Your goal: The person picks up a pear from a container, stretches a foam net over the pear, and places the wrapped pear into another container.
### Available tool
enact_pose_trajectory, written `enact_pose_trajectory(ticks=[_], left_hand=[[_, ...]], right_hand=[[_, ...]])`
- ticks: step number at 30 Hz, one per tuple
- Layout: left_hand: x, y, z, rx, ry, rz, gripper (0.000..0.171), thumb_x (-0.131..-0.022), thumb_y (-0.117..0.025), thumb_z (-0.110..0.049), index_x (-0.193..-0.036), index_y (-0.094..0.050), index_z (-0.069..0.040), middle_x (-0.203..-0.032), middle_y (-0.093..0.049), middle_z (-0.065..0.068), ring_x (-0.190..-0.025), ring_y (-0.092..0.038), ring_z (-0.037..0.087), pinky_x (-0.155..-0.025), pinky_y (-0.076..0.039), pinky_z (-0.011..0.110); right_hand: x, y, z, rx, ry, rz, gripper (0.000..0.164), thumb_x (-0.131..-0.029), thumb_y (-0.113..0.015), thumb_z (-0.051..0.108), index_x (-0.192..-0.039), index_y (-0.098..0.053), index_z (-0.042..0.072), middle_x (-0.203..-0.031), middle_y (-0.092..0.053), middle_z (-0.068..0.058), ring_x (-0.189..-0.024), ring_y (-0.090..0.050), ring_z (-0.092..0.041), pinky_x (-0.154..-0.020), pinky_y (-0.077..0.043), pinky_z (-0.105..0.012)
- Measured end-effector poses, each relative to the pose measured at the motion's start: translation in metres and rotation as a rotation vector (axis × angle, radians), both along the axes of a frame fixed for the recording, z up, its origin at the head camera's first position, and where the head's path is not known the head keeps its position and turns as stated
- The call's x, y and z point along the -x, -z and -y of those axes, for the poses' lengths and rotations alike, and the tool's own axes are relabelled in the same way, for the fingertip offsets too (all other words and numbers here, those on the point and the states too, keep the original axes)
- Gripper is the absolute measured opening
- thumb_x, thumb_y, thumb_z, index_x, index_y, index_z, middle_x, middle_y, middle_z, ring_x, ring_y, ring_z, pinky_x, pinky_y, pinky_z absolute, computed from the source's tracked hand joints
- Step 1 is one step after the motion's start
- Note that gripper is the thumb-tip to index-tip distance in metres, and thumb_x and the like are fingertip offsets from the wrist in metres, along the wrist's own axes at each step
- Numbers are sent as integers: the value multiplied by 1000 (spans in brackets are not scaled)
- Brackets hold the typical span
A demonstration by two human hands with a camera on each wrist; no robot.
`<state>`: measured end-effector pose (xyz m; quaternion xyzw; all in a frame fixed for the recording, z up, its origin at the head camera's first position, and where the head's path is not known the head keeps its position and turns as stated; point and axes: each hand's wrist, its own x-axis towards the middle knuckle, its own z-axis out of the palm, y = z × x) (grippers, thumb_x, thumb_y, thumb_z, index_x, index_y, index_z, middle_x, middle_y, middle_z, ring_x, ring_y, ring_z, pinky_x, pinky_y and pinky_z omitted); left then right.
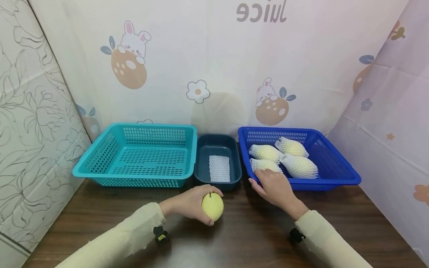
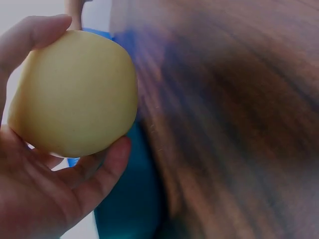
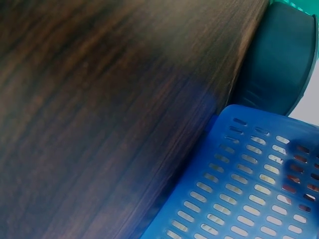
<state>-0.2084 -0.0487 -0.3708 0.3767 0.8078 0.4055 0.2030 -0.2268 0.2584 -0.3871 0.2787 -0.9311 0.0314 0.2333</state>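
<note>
A bare yellow pear with a short brown stem is held in my left hand, above the table's middle. In the left wrist view the thumb and fingers curl round the smooth pear. My right hand reaches over the front left corner of the blue basket. Its fingertips are at the nearest pear in white foam netting; whether they grip it is hidden. Several netted pears lie in this basket. Through the perforated wall, the right wrist view shows only dark finger-like shapes.
Left of the hands stands a turquoise basket with perforated walls. Between the baskets is a dark teal tub with white foam netting in it. A patterned curtain hangs behind the dark wooden table.
</note>
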Motion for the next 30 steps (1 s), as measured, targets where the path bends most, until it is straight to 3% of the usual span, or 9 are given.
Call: enact_pose_trajectory(ticks=[4, 16, 25, 30], left_hand=[[-2, 7, -2, 20, 3, -13, 69, -62, -86, -25, -123, -56, -13, -105, -54, -7, -87, -52, 11, -71, -47, 28], [-2, 22, -7, 106, -16, -22, 69, -61, -85, -30, -123, -56, -18, -102, -53, -11, -87, -51, 10, -70, -45, 28], [0, 27, -5, 75, -15, 2, 70, -61, -87, -27, -122, -55, -16, -108, -53, -8, -90, -51, 10, -73, -45, 28], [-1, 29, -4, 57, -21, 29, 71, -60, -87, -24, -123, -54, -15, -109, -53, -6, -91, -51, 11, -75, -45, 28]], right_hand=[[0, -1, 0, 10, -11, -18, 25, -90, -57, 34, -81, -56, 11, -60, -48, 1, -53, -43, -15, -46, -34, -26], [0, 0, 0, 7, -1, -5, 27, -90, -56, 35, -81, -56, 10, -62, -51, -1, -54, -46, -17, -47, -36, -28], [1, -3, 1, 15, -19, -9, 26, -90, -56, 34, -81, -55, 10, -59, -46, 1, -52, -44, -16, -46, -34, -27], [2, -7, 3, 25, -3, 55, 26, -92, -57, 33, -80, -55, 10, -61, -47, 0, -55, -47, -17, -47, -37, -30]])
